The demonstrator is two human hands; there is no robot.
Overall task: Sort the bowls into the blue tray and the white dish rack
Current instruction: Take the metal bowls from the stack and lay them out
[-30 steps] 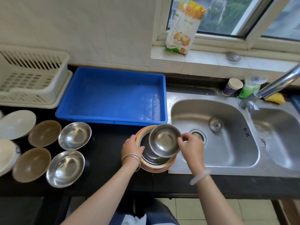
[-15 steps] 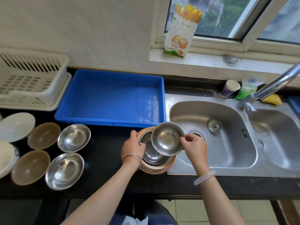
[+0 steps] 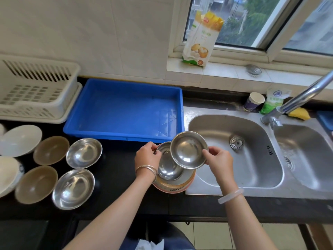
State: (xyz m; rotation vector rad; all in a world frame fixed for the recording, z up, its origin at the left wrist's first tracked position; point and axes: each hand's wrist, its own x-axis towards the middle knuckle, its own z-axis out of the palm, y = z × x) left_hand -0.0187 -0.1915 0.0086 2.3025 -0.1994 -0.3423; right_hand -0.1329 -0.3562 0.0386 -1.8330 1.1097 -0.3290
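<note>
My right hand (image 3: 219, 159) pinches the top bowl (image 3: 188, 150); my left hand (image 3: 147, 156) grips the stack (image 3: 169, 170) near the counter's (image 3: 117, 177) front edge.

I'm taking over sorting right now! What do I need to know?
Hands: the right hand pinches the rim of a small round steel bowl, tilted and lifted. The left hand grips the rim of a second steel bowl below it, nested in an orange-rimmed bowl by the metal sink.
Done: nothing; no bowl shows in the blue plastic tray or the white slatted dish rack.
Left: those three, plus two loose steel bowls, two brown bowls and the white bowls on the black counter.
</note>
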